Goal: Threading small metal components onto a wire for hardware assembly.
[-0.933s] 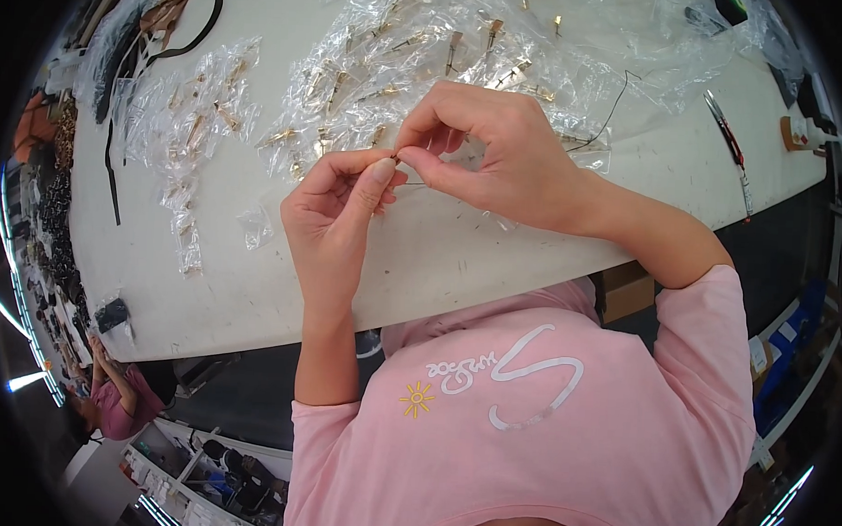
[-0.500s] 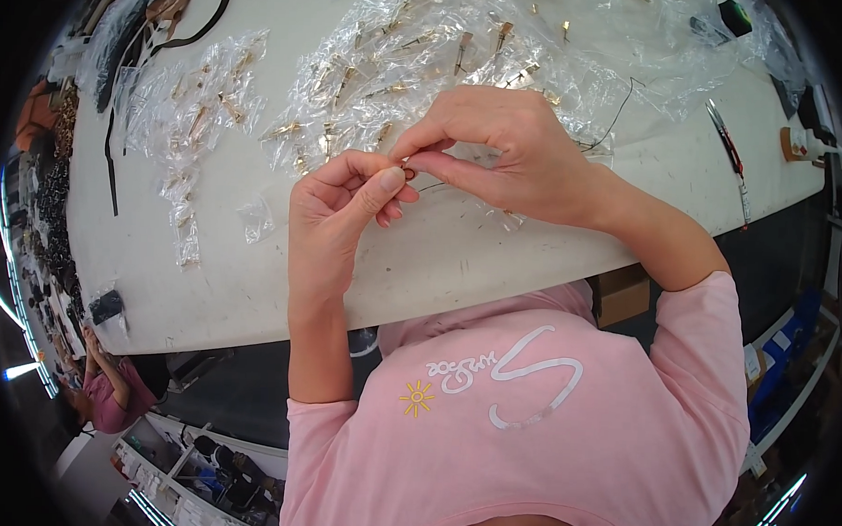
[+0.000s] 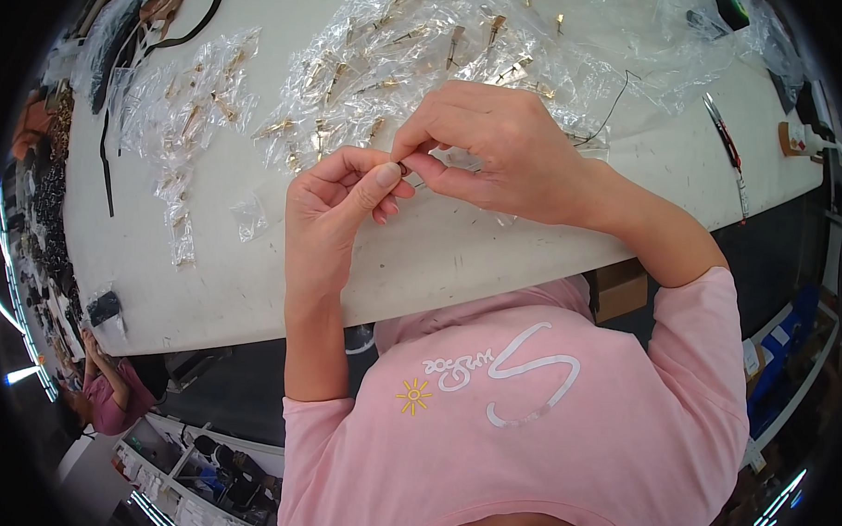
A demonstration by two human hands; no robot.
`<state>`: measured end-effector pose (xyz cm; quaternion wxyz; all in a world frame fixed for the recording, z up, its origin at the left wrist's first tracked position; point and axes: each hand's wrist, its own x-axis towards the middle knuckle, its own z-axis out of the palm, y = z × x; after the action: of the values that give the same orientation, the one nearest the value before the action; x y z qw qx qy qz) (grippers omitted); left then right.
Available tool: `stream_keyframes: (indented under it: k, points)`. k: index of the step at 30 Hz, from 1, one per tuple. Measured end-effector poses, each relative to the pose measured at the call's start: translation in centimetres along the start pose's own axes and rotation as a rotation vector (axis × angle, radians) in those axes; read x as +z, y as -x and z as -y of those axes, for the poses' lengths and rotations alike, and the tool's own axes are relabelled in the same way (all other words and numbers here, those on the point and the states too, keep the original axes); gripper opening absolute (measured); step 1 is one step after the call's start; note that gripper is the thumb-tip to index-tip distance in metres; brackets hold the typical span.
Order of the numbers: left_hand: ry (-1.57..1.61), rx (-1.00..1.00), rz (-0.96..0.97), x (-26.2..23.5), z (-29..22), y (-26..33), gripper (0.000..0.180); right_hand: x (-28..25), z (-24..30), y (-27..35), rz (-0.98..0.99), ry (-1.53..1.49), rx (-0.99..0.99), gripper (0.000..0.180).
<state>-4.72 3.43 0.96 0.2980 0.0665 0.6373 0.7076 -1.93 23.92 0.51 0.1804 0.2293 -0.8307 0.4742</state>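
My left hand [image 3: 335, 214] and my right hand [image 3: 499, 154] meet above the white table [image 3: 458, 255], a little in from its near edge. Between the thumb and fingertips of both hands sits a small dark metal part [image 3: 405, 169], mostly hidden by the fingers. Just behind the hands lies a heap of clear plastic bags [image 3: 428, 50] holding several small gold-coloured metal fittings. A thin black wire [image 3: 612, 112] curls on the table next to my right hand.
More clear bags with fittings [image 3: 190, 116] lie to the left, beside black straps [image 3: 111, 113]. Red-handled pliers [image 3: 727, 144] rest at the right near the table edge. A person in pink [image 3: 106, 396] sits at the lower left, beyond the table.
Both hands have shifted slightly to the right and away from me, still pinching the small part together; the fingers have turned a little around it.
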Motion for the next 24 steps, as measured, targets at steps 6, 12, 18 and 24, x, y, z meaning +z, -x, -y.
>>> stream_keyframes:
  k: [6, 12, 18, 24]
  points:
    - [0.243, -0.121, 0.035, -0.3, 0.1, -0.3, 0.015, 0.0, 0.0, 0.1, -0.014, -0.006, -0.005, 0.007]
    - [0.282, -0.09, -0.033, -0.7, 0.5, -0.3, 0.015, 0.7, 0.3, 0.3, -0.042, -0.036, 0.022, 0.008]
    - [0.022, 0.104, -0.129, 0.1, 0.5, 0.0, 0.014, 1.2, 0.5, 0.4, -0.078, -0.203, 0.165, 0.008]
    - [-0.069, 0.18, -0.162, 0.8, 0.5, 0.4, 0.013, 1.3, 0.2, 0.5, -0.082, -0.134, 0.176, 0.006]
